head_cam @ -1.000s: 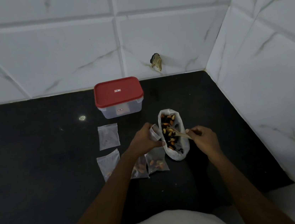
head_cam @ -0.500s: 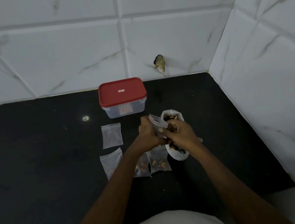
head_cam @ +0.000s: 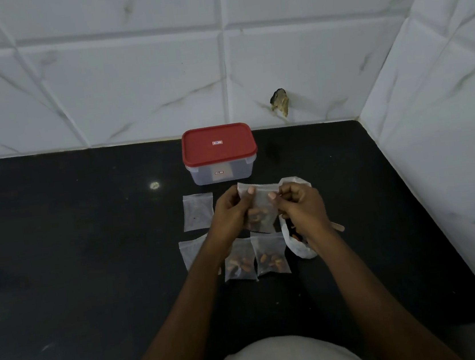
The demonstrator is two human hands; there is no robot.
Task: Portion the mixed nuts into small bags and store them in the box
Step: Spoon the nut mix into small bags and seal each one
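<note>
I hold one small zip bag [head_cam: 259,199] up over the counter [head_cam: 90,257], between the red-lidded box [head_cam: 219,152] and the row of bags nearer to me. My left hand [head_cam: 229,210] pinches its top left corner, thumb on the front face and the other fingers curled behind. My right hand [head_cam: 302,204] pinches the top right corner in the same way. Neither hand has hold of anything else.

A portion of mixed nuts [head_cam: 257,217] sits in the bottom of the bag, so I keep the mouth uppermost to stop them spilling. I grip both ends of the mouth because, as I judge it, the next thing is to press the strip closed from one side to the other. Whether the seal is already partly shut I cannot tell.

Two filled bags [head_cam: 239,262] lie flat side by side just below my hands, parked within reach until they go into the box. Two empty bags [head_cam: 198,211] wait to the left, one beside my left hand and one partly under my left forearm.

The big bag of nuts [head_cam: 298,250] lies open under my right wrist, with a wooden handle [head_cam: 338,227] poking out to the right. I judge it lies there to keep scooping a short reach. The box stands at the back near the tiled wall [head_cam: 129,88] with its lid on, out of the way of the filling.
</note>
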